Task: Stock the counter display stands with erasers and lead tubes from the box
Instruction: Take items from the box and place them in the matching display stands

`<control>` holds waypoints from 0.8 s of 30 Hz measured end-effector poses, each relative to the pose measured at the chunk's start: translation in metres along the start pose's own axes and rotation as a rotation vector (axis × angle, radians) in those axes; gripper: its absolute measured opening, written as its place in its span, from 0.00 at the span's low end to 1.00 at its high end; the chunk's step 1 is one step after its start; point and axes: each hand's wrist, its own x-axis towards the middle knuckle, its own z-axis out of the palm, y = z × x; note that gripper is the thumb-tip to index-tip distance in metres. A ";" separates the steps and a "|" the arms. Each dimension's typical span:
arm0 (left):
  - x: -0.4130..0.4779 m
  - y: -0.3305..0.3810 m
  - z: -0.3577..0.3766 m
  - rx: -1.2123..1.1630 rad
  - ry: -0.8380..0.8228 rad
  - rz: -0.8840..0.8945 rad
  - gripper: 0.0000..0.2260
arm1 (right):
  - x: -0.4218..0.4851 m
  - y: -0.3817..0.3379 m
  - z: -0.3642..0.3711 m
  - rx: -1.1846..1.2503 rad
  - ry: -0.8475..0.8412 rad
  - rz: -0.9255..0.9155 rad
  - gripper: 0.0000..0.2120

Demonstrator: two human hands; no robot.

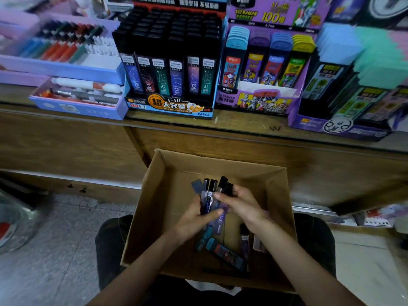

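1. Lilac and blue trays (66,69) of pens stand at the far left of the wooden counter (242,127), too blurred to read. A lower blue tray (77,108) just in front holds white and grey markers lying flat.
2. A cardboard box (152,195) sits open on the person's lap, below the counter's front edge.
3. The blue-based display stand (170,107) on the counter is packed with rows of black lead tubes. The front row shows constellation labels.
4. The left hand (196,219) is inside the box. Its fingers and thumb are curled round the lower part of a bundle of lead tubes (208,193).
5. The bundle stands roughly upright over the middle of the box, with the caps fanned out at the top.
6. Loose tubes (227,253) lie flat on the box floor beneath the hands, towards the near wall.
7. The right hand (240,204) grips the same bundle higher up, with its fingers bent over the black caps.
8. A purple Ultraman stand (254,102) is just beside the blue-based one. It holds four columns of tubes with blue, purple, blue and yellow caps.
9. Another purple stand (326,127) at the far right carries dark tubes with pale blue and mint caps, and is partly blurred.
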 end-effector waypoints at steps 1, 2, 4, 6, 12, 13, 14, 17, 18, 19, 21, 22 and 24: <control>-0.002 0.003 0.001 -0.026 0.026 0.012 0.19 | -0.003 -0.004 0.001 0.011 0.006 -0.027 0.09; -0.003 0.007 0.003 -0.055 0.047 0.012 0.17 | -0.007 -0.008 0.002 0.014 0.012 -0.057 0.06; -0.007 0.012 0.005 -0.113 0.060 0.013 0.15 | -0.014 -0.013 0.001 0.003 0.052 -0.116 0.17; -0.011 0.018 0.006 -0.149 0.054 0.024 0.17 | -0.020 -0.020 -0.001 0.030 0.106 -0.158 0.32; -0.016 0.044 0.001 -0.442 0.064 0.061 0.20 | -0.039 -0.047 -0.019 -0.009 0.125 -0.283 0.26; -0.017 0.049 -0.002 -0.462 0.066 0.083 0.20 | -0.044 -0.055 -0.023 -0.039 0.094 -0.319 0.20; -0.018 0.054 -0.005 -0.474 0.069 0.100 0.20 | -0.048 -0.062 -0.027 -0.059 0.050 -0.360 0.14; -0.026 0.070 -0.014 -0.469 0.089 0.157 0.19 | -0.058 -0.084 -0.032 -0.031 -0.071 -0.432 0.14; -0.028 0.076 -0.017 -0.459 0.097 0.179 0.18 | -0.060 -0.093 -0.032 0.003 -0.092 -0.433 0.17; -0.031 0.082 -0.021 -0.455 0.107 0.204 0.17 | -0.062 -0.102 -0.031 0.034 -0.105 -0.440 0.19; -0.035 0.094 -0.028 -0.454 0.138 0.260 0.16 | -0.063 -0.122 -0.027 0.055 -0.119 -0.479 0.19; -0.037 0.101 -0.032 -0.458 0.159 0.289 0.15 | -0.064 -0.133 -0.025 0.034 -0.123 -0.507 0.19; -0.041 0.112 -0.041 -0.478 0.202 0.341 0.15 | -0.063 -0.157 -0.018 -0.016 -0.123 -0.597 0.15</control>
